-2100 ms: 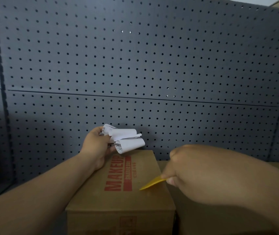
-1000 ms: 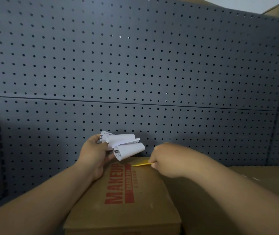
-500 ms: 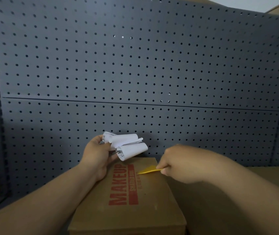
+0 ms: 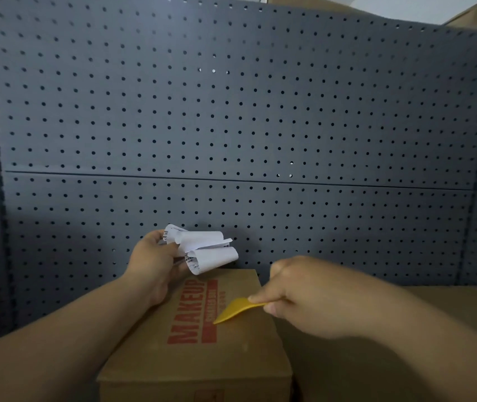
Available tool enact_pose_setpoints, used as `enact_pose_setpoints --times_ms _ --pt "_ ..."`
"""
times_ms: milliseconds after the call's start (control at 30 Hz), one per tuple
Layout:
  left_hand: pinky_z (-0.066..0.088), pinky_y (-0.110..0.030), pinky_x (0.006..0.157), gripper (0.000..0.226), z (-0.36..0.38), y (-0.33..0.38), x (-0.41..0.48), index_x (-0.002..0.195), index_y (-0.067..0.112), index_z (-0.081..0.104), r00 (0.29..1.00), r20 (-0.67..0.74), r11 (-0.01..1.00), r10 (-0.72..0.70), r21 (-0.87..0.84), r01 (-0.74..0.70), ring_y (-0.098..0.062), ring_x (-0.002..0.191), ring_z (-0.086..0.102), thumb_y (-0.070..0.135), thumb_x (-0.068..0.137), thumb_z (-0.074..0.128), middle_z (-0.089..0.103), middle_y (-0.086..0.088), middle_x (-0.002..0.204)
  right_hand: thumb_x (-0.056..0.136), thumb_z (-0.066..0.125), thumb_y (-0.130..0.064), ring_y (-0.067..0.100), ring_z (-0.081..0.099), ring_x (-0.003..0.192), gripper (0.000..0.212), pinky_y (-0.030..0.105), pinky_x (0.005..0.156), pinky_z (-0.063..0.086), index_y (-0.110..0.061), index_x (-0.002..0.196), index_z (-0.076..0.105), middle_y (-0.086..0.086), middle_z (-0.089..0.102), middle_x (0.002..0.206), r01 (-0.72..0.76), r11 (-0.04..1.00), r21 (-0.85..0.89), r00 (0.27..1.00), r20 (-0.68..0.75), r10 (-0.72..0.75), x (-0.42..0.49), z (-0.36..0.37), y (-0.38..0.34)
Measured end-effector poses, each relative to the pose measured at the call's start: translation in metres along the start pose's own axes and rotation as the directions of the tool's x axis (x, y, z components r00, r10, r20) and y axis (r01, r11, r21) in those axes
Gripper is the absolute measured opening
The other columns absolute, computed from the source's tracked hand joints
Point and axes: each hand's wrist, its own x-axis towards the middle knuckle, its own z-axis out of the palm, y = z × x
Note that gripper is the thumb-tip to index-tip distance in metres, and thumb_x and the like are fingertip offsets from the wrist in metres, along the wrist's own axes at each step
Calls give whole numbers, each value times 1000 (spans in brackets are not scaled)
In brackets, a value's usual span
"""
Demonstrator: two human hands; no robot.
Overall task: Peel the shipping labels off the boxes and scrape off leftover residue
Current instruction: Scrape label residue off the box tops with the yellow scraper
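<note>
Here, a stiff scraper (image 4: 235, 310) is being pinched by the right hand (image 4: 304, 297) at its back edge and worked over a box (image 4: 231, 352), while light peeled labels (image 4: 202, 252) (curled, easily crushed) are being gripped by the left hand (image 4: 153, 268).

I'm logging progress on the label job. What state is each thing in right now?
cardboard box, closed, no label showing on its top.
peeled labels, curled into rolls, held above the box's far end.
yellow scraper, tilted, tip on the box top by the red print.
left hand, grips the peeled labels.
right hand, pinches the yellow scraper.
</note>
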Motion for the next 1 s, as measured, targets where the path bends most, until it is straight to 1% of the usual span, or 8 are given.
enact_pose_setpoints --times_ms 100,200,333,467,600,733,833,1000 --pt "60 -36 56 22 7 9 -12 102 7 55 1000 9 1000 8 -27 -8 -26 67 70 -9 94 41 64 -16 101 98 41 -32 7 47 95 36 25 82 43 -43 131 48 -10 49 103 17 995 97 998 -70 -10 -1 16 26" --pt "55 -22 44 27 19 17 -18 117 3 51 997 -15 997 76 -6 -76 -21 66 68 -7 95 39 61 -10 95 98 41 -28 -1 43 92 39 20 82 39 -50 130 45 -12 47 101 58 983 176 995 -89 -43 -10 31 52" --pt "56 -22 48 34 38 19 -18 130 2 48 993 -14 992 116 48 -115 -21 78 67 -4 96 42 63 -8 100 97 46 -22 -1 48 91 38 14 76 38 -44 128 51 -17 51 107 88 968 237 986 -155 -52 -22 42 85" --pt "56 -22 48 26 62 13 -28 117 6 51 993 0 992 120 35 -120 -20 76 66 -5 96 42 63 -7 95 91 58 -28 1 55 89 28 12 74 41 -41 115 63 -20 56 97 121 949 292 961 -275 -38 -36 45 116" --pt "58 -24 50 25 83 2 -38 115 6 52 993 -12 993 118 -11 -118 -21 79 66 -5 96 41 64 -9 97 83 66 -34 -6 55 92 24 7 75 42 -35 106 69 -22 58 90 90 934 345 947 -321 28 -49 43 140" --pt "58 -24 51 30 99 -10 -46 122 5 51 993 -30 993 114 -34 -115 -23 85 67 -6 96 40 63 -11 107 87 61 -35 -11 54 88 26 6 70 39 -37 113 65 -23 57 88 37 952 303 947 -316 64 -62 43 161" --pt "59 -25 53 29 110 -18 -52 123 6 51 993 -44 993 109 -46 -111 -23 86 66 -3 97 41 62 -12 111 90 55 -36 -4 54 76 29 11 65 38 -37 119 62 -22 56 86 -6 968 250 950 -299 83 -70 44 173" --pt "58 -25 52 26 121 -30 -62 123 5 50 993 -73 993 89 -76 -94 -24 87 67 3 98 43 62 -12 111 91 53 -39 -1 54 78 29 15 68 41 -40 119 61 -22 54 87 -26 984 174 975 -214 63 -78 50 187"
